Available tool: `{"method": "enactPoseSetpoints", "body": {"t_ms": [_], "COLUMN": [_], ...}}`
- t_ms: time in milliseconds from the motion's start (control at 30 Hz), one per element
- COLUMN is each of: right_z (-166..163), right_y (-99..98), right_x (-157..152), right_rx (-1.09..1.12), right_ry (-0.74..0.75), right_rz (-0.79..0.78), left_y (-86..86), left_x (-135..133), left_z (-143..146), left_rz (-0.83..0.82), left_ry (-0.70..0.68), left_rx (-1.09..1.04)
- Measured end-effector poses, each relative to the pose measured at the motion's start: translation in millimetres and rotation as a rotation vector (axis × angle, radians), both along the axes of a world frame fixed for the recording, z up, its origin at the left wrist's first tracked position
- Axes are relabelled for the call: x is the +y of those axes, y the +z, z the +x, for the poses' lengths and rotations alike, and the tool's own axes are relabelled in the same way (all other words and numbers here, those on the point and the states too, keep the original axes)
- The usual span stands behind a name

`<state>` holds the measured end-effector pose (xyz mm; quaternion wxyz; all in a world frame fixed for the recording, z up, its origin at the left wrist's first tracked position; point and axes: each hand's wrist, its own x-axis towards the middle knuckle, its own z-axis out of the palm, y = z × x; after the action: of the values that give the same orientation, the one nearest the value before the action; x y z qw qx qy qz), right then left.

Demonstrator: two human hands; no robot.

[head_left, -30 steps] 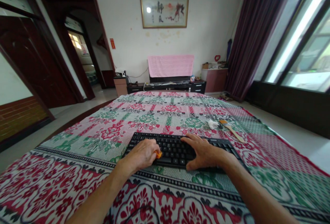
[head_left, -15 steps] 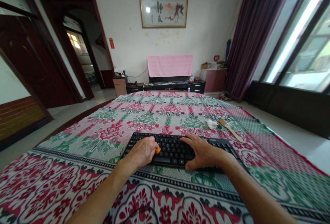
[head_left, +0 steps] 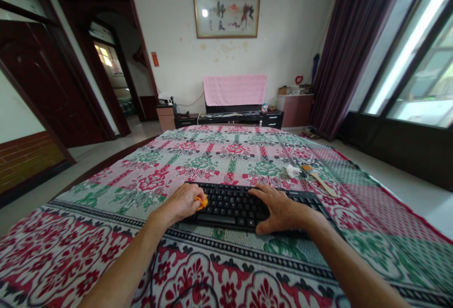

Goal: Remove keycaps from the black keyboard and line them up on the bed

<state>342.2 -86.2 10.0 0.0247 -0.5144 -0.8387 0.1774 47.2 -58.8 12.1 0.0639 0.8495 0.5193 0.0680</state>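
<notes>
Head camera looks down on a black keyboard [head_left: 231,204] lying flat on the floral cloth [head_left: 212,157], close in front of the person, and the left hand [head_left: 180,202] is at its left end, fingers curled tight around a small orange wad [head_left: 203,201] that touches the keys there. Right hand [head_left: 283,209] lies palm-down on the keyboard's right half, fingers spread and loose, gripping nothing. Beyond it, off to the right on the cloth, a crumpled white scrap [head_left: 292,171] sits just beside a wooden-handled brush [head_left: 318,179].
</notes>
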Motion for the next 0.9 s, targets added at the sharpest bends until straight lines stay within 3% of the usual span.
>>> {"method": "enactPoseSetpoints", "body": {"t_ms": [233,400,633,900], "right_z": [0.7,0.6,0.3,-0.7], "right_y": [-0.7,-1.0,0.6,0.5], "right_x": [0.5,1.3,-0.1,-0.5], "right_rx": [-0.005,-0.006,-0.006,-0.023], "right_ry": [-0.002,0.006,-0.002,-0.007], "right_rz": [-0.005,0.003,-0.002,-0.002], "left_y": [8.0,13.0,18.6,23.4], "left_x": [-0.7,-10.5,-10.4,-20.3], "left_z": [-7.7,-0.4,-7.5,-2.1], "left_rz": [0.051,-0.078,-0.077,-0.175], "left_ry": [0.131,0.022,0.102,0.023], "left_rx": [0.029,0.024,0.096,0.092]}}
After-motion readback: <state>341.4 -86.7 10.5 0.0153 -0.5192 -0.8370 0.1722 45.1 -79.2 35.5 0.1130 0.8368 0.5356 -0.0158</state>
